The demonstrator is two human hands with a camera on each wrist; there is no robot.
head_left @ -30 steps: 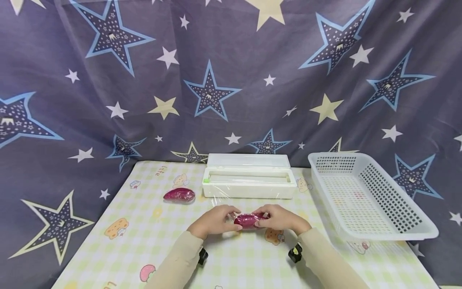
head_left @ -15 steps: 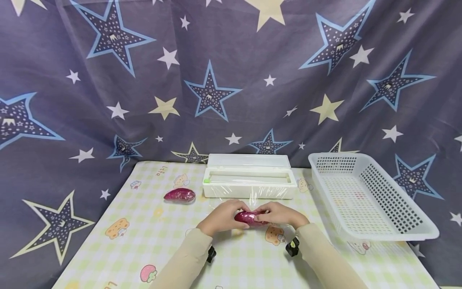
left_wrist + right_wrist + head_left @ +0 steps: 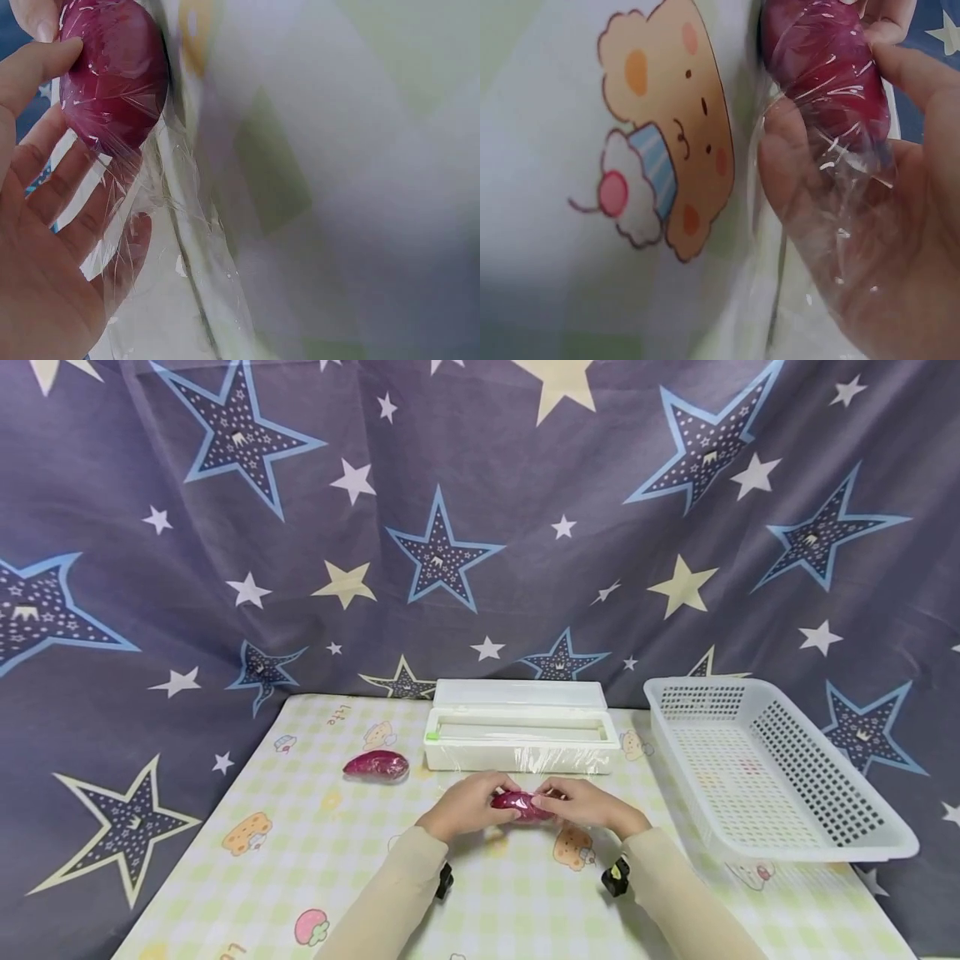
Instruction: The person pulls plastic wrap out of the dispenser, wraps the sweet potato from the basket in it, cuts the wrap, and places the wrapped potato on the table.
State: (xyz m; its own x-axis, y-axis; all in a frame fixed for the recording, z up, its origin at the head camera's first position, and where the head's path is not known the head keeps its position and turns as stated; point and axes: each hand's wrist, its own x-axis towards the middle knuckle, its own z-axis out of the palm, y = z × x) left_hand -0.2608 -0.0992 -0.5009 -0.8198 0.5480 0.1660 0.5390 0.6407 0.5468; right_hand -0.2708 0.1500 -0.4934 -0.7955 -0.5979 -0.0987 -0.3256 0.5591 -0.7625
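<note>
A smooth purple-red sweet potato (image 3: 519,805), or something shaped like one, is wrapped in shiny cling film (image 3: 844,202) just in front of the white box. My left hand (image 3: 469,805) holds its left end, thumb on the near side and fingers behind. At the other end my right hand (image 3: 592,803) grips it in the same way. Loose film (image 3: 199,217) trails past the left fingers in the left wrist view. The white cling film box (image 3: 525,757) has its lid raised, with a pale roll inside. Film glints down its front.
Another film-wrapped purple-red piece (image 3: 377,765) lies on the checked tablecloth (image 3: 330,852) to the left. A white perforated basket (image 3: 806,847) stands at the right. Behind the table hangs a star-patterned curtain (image 3: 300,610).
Both hands have shifted slightly towards the box, rolling or lifting the wrapped sweet potato a little. The left hand has come closer to the right. The other objects stay put.
</note>
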